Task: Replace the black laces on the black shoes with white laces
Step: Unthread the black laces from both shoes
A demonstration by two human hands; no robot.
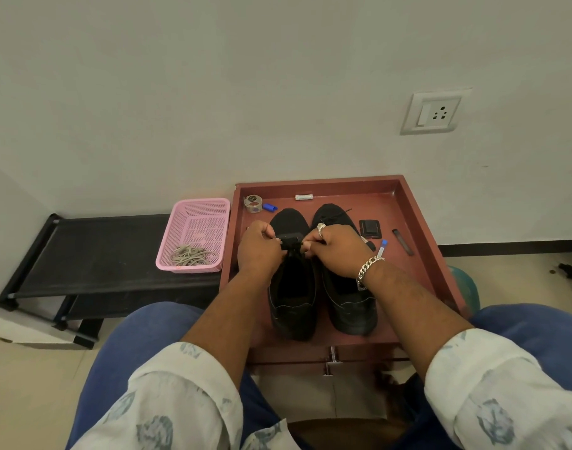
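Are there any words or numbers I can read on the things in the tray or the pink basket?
None can be read.
White tube: has printing, too small to read.
Tape roll: marks blurred.
Pink basket: pale patch on its floor, unreadable.
Black shoes: no readable brand.

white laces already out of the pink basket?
No, the pale laces lie in a heap inside the pink basket, while both hands work at the left shoe on the tray.
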